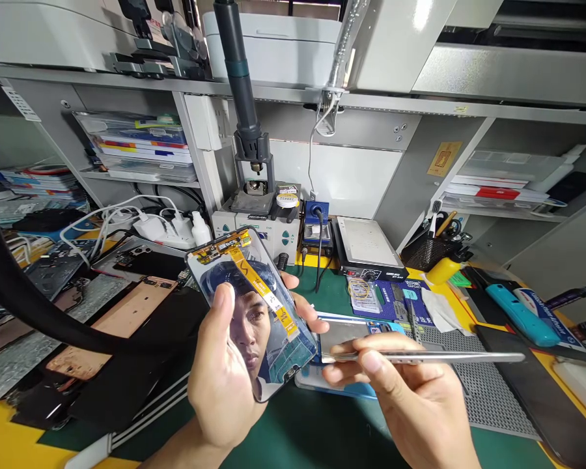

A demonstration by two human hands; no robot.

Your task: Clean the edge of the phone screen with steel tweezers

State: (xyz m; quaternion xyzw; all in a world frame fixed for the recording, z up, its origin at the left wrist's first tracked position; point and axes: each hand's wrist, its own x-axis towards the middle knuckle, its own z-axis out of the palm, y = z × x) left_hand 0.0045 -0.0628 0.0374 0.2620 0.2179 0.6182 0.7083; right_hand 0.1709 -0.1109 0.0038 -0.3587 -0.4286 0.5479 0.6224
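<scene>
Head view, centre of the frame: a glossy, mirror-backed phone screen panel [254, 312] with a yellow flex ribbon is cradled by the left hand [224, 378], thumb and fingers clamped on its edges, tilted up as if for inspection. Lower right, the right hand [420, 404] pinches slim steel tweezers [430, 357], held level just beside the panel over the green mat [322, 430].

Both hands are bare: the left hand [222, 384] and right hand [415, 407] wear no gloves, rings or sleeves to the wrists.
</scene>
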